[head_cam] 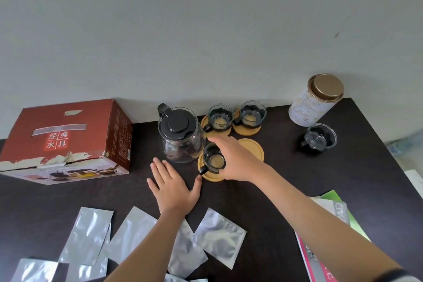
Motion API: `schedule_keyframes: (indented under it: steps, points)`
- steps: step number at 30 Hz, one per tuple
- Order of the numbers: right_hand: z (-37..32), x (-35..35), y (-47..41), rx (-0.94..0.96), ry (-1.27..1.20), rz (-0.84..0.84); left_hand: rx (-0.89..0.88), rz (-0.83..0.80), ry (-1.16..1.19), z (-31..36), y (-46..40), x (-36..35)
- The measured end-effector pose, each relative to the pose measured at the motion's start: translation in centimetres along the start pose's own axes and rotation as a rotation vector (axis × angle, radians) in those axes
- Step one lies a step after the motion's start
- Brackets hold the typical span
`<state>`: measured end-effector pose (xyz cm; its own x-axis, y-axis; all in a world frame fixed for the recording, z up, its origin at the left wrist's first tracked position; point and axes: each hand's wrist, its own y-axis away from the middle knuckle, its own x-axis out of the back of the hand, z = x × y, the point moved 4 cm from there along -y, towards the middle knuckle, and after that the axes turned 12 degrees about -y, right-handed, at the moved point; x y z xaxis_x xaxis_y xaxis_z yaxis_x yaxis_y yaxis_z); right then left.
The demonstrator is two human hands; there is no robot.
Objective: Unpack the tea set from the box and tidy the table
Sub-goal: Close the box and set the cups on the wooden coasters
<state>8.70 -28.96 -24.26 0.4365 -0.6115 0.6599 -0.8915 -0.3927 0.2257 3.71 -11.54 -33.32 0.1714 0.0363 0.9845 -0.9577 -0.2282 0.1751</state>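
Our right hand [235, 158] grasps the near glass cup [212, 158] on its coaster [207, 175], just right of the teapot [180, 137]; our left hand [174, 186] lies flat, released. Risk: nudging the teapot or tipping the cup.

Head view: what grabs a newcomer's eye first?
The right hand at table centre, fingers around a glass cup on a wooden coaster, beside the glass teapot. The left hand lies flat on the dark table. The red box sits far left; silver pouches lie along the near edge.
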Motion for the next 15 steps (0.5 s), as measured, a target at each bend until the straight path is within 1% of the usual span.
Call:
schedule_keyframes:
  steps: [5,7,9,11,15]
  points:
    - [0.6,0.0,0.8,0.004,0.011,0.000,0.001,-0.005,-0.008,0.0,0.1,0.0]
    - [1.2,0.9,1.8,-0.015,0.037,0.044,0.001,-0.001,-0.001,0.0,0.1,0.0]
    - [2.3,2.8,3.0,-0.072,0.064,0.130,0.001,-0.009,0.000,0.0,0.0,-0.1]
    - [4.1,5.2,4.3,-0.161,0.094,0.255,-0.001,-0.008,-0.004,0.0,0.0,0.0]
    - [9.0,10.6,6.4,-0.440,0.168,0.490,-0.001,0.000,0.011,0.1,0.0,-0.1]
